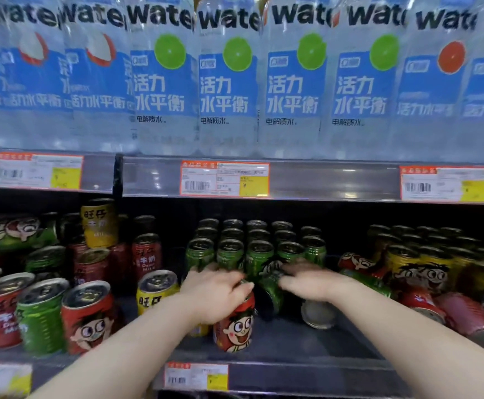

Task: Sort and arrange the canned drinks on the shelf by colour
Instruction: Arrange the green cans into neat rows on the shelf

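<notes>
On the lower shelf [278, 349], my left hand [214, 292] grips the top of an upright red can [235, 326] with a cartoon face. My right hand [307, 279] is blurred and lies over a tilted green can [269, 295] just right of the red one; its grip cannot be made out. Behind both hands stands a neat block of upright green cans [252, 249]. A grouped set of yellow cans [425, 260] stands at the right. A silver can bottom [317, 313] lies on its side under my right wrist.
At the left, red, green and yellow cans [44, 306] stand and lie mixed and stacked. Red cans [465, 312] lie on their sides at the far right. Water bottles [235, 82] fill the shelf above, with price tags [225, 178] on its edge.
</notes>
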